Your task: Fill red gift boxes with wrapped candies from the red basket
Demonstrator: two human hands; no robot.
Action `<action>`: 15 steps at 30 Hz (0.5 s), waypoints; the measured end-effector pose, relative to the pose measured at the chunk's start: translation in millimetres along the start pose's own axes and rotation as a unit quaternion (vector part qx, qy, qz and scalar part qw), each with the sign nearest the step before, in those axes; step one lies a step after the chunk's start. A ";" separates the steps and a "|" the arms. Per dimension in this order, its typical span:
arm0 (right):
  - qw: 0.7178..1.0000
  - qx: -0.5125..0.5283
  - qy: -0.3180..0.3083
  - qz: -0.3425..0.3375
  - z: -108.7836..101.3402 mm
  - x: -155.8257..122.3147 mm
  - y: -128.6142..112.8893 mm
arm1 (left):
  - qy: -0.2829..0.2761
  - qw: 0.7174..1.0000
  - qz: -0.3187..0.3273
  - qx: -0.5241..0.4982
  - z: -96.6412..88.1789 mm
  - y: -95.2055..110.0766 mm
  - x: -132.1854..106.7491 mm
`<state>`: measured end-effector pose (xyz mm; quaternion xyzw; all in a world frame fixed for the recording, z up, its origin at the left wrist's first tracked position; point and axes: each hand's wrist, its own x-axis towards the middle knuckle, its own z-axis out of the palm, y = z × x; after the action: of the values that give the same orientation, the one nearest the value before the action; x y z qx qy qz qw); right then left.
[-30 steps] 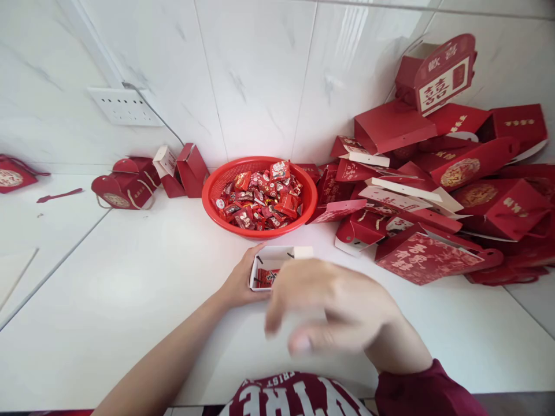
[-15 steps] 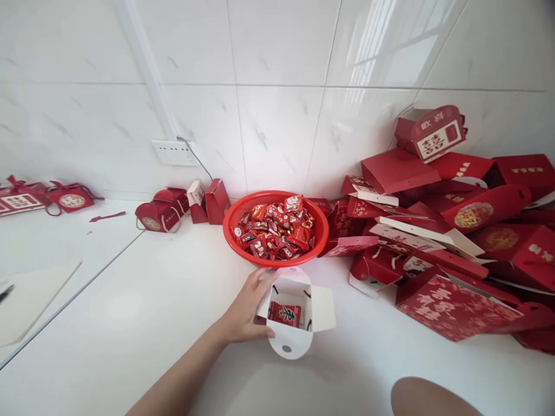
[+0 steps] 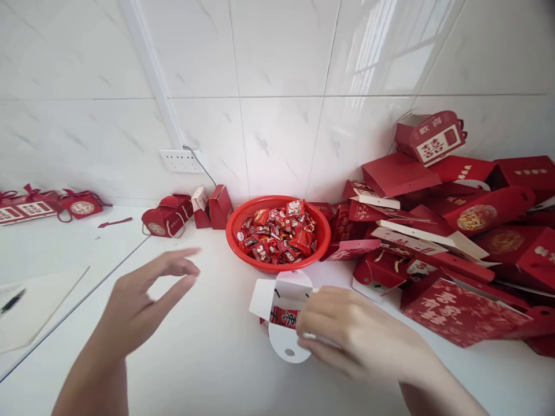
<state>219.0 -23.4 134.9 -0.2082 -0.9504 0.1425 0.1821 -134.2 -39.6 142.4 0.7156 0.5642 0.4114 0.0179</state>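
Note:
An opened paper candy box [image 3: 291, 346] stands on the white table, its white inner flaps spread. A red packet [image 3: 284, 316] with dark lettering lies inside it. My right hand [image 3: 347, 329] has its fingers curled round the box's right side and covers the right flap; its fingertips are partly hidden. Off to the left, my left hand [image 3: 150, 300] hovers over the table, thumb and fingers apart with nothing between them. Just behind the box sits a red plastic basket [image 3: 234, 245] of wrapped candies [image 3: 277, 231].
A large heap of red gift boxes [image 3: 459, 219] fills the right side. At the back left stand a corded red box [image 3: 167, 216] and two small boxes [image 3: 212, 208]. Ribbon-tied boxes [image 3: 82, 203], a ribbon strip [image 3: 115, 222], paper [image 3: 43, 300] and a pen [image 3: 13, 301] lie farther left.
My left hand has let go of the box and moved left. My right hand has come in from the lower right onto the box's right side. The left flap now shows.

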 end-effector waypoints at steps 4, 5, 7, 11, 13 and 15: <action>0.992 -0.038 -0.066 0.102 7.1 18.4 15.1 | -0.007 0.999 -0.035 -0.024 39.5 -2.0 56.7; 0.990 -0.034 -0.085 0.112 11.9 19.9 17.6 | -0.009 0.999 -0.042 -0.027 49.2 -4.2 71.8; 0.986 -0.029 -0.114 0.120 23.1 21.8 21.8 | -0.063 0.997 -0.033 -0.042 70.0 -10.9 101.8; 0.980 -0.060 -0.139 0.126 44.8 27.6 28.7 | -0.157 0.987 -0.019 -0.024 119.6 -29.6 153.6; 0.978 -0.074 -0.141 0.131 52.4 31.8 31.8 | -0.175 0.984 -0.018 -0.015 145.6 -38.0 173.2; 0.979 -0.077 -0.135 0.129 54.5 34.5 34.4 | -0.195 0.981 -0.013 -0.006 168.9 -44.2 188.4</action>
<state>179.5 11.4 84.2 -0.3212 -0.9395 0.1176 0.0159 -61.7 205.5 116.2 0.7744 0.5569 0.2674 0.1369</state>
